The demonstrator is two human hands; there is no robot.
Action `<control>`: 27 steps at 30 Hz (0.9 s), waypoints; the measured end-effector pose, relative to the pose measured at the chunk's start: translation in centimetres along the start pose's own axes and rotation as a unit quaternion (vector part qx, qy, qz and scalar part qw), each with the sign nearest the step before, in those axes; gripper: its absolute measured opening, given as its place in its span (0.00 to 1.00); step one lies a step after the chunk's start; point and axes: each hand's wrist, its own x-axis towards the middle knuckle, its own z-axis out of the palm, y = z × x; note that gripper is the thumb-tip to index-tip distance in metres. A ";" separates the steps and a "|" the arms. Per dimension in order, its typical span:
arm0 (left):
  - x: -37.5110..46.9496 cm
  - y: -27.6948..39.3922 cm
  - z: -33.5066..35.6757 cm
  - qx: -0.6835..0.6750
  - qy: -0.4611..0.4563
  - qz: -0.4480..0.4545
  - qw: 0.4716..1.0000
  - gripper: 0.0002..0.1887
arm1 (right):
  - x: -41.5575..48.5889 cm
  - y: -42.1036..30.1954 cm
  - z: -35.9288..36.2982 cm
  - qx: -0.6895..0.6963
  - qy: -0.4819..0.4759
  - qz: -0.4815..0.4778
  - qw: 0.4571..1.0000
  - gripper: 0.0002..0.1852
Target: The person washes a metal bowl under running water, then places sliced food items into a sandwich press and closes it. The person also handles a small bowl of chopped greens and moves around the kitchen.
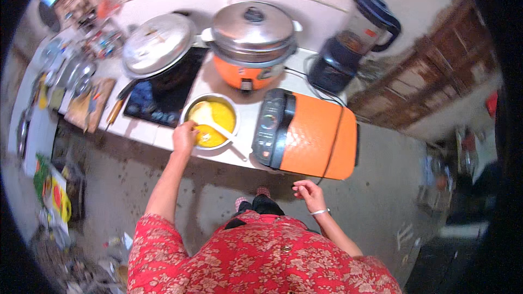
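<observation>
A round metal bowl [233, 111] of yellow batter or liquid stands near the counter's front edge. Inside it leans a pale spoon or ladle [222, 131], its handle passing over the right-hand rim. My left hand [184, 136] is closed on the bowl's left rim. To the right, beyond the counter edge, my right hand [308, 192] is in the air with loosely curled fingers, near the front of an orange appliance [318, 134] with a black control panel. I see nothing held in it.
Behind the bowl stands an orange rice cooker [253, 45]. A black induction cooktop [159, 94] has a large lidded pan [157, 45] at its back. Farther left is a wooden cutting board [92, 104]; at back right, a blender [353, 41]. A black cord crosses the orange appliance.
</observation>
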 end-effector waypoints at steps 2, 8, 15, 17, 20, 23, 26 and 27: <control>-0.2 0.7 -0.4 0.053 -0.001 0.065 0.997 0.13 | -0.5 0.7 -0.4 0.001 0.026 -0.003 1.000 0.08; -3.1 5.0 -1.3 0.065 -0.044 0.138 0.987 0.29 | -1.8 6.7 -4.6 -0.266 0.140 0.017 0.954 0.14; -5.5 12.6 -0.2 -0.216 -0.140 0.215 0.942 0.21 | 4.1 14.3 -6.8 -0.200 0.240 0.004 0.950 0.21; -6.0 14.6 0.2 -0.222 -0.156 0.258 0.927 0.19 | 3.9 13.6 -6.9 -0.116 0.156 0.040 0.980 0.15; -6.3 16.8 0.5 -0.231 -0.206 0.271 0.911 0.19 | 0.7 9.3 -8.4 -0.157 0.218 0.006 0.963 0.11; -6.2 18.7 1.3 -0.257 -0.224 0.262 0.903 0.16 | -2.3 2.4 -12.1 -0.041 0.250 -0.018 0.967 0.13; -6.0 20.9 2.2 -0.290 -0.276 0.230 0.887 0.16 | -3.4 -5.1 -16.2 -0.007 0.253 -0.072 0.965 0.14; -5.9 21.9 2.6 -0.280 -0.257 0.252 0.890 0.16 | -3.6 -7.4 -17.2 0.002 0.248 -0.095 0.964 0.15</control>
